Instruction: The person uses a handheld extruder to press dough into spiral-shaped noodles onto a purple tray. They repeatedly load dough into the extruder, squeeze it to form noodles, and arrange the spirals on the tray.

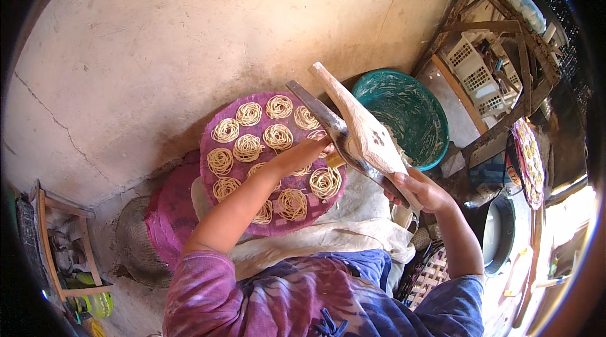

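Here, a wooden press (363, 125) with long metal-edged handles is hanging tilted over the right edge of a round purple mat (252, 211) that is carrying coiled noodle nests (247, 147). The right hand (416, 189) is gripping its lower handle, fingers clamped around it. The left hand (315, 147) is reaching under the press, fingers together at its base. A green basin (404, 110) is sitting just behind.

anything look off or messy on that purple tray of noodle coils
Nothing stands out. The noodle coils sit apart in rough rows on the purple tray; the left hand and the wooden press hide some coils.
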Available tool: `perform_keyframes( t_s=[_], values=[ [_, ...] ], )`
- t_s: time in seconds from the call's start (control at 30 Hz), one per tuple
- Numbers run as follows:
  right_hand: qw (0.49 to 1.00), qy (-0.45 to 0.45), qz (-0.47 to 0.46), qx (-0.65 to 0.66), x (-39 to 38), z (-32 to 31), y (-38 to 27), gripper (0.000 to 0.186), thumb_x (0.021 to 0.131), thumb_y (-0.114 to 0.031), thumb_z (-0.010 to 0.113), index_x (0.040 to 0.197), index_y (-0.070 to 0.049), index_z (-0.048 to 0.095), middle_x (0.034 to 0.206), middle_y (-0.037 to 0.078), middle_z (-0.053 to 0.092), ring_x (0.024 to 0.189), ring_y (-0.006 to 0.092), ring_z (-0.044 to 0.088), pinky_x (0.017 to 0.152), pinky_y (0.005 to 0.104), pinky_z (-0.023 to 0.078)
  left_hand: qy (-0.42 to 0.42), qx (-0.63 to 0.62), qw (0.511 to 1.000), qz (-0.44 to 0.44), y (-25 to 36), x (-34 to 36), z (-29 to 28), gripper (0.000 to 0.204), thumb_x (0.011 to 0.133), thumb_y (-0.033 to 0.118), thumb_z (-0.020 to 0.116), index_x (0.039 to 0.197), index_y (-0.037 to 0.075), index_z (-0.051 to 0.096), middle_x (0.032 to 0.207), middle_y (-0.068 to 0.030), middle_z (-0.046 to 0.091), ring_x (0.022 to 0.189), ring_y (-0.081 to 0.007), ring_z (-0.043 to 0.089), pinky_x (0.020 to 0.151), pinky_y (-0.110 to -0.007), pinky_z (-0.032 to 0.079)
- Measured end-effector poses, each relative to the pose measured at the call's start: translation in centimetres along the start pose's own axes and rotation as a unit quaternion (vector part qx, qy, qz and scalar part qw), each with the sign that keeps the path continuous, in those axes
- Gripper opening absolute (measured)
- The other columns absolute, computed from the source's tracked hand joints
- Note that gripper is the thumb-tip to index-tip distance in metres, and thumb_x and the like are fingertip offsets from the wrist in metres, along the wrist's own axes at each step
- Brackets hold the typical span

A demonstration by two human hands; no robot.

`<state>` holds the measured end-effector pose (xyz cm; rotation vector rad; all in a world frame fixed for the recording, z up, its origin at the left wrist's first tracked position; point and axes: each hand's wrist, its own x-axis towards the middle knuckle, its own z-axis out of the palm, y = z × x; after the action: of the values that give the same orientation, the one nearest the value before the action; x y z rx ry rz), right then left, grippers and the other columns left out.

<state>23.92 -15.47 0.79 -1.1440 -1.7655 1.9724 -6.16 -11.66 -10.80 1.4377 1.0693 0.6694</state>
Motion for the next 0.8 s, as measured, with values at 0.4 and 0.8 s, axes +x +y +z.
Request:
perform_keyframes(
  t_s=[0.4, 0.8],
  values=[
    [0.997, 0.023, -0.035, -0.061, 0.4, 0.6, 1.0, 0.060, 0.095, -0.051, 0.057, 0.125, 0.000, 0.051, 0.088, 0.003, 0.054, 0.079, 0.0110, 0.051, 0.069, 0.0269, 0.043, 0.066, 0.230, 0.970, 0.047, -0.3, -1.5, 0.7, 0.067, 0.101, 0.059, 0.028, 0.121, 0.006, 0.066, 0.120, -0.0167, 0.064, 0.120, -0.0285, 0.053, 0.104, -0.045, 0.035],
    [0.990, 0.075, -0.117, 0.000, -1.1, 0.9, 3.7, 0.072, 0.086, -0.061, 0.058, 0.116, 0.004, 0.053, 0.085, 0.006, 0.057, 0.070, 0.0115, 0.052, 0.063, 0.0264, 0.044, 0.151, 0.603, 0.767, 0.162, 1.5, -11.3, 4.4, 0.050, 0.093, 0.045, 0.056, 0.127, 0.010, 0.064, 0.151, -0.0085, 0.038, 0.126, -0.0354, 0.041, 0.108, -0.049, 0.032]
  ],
)
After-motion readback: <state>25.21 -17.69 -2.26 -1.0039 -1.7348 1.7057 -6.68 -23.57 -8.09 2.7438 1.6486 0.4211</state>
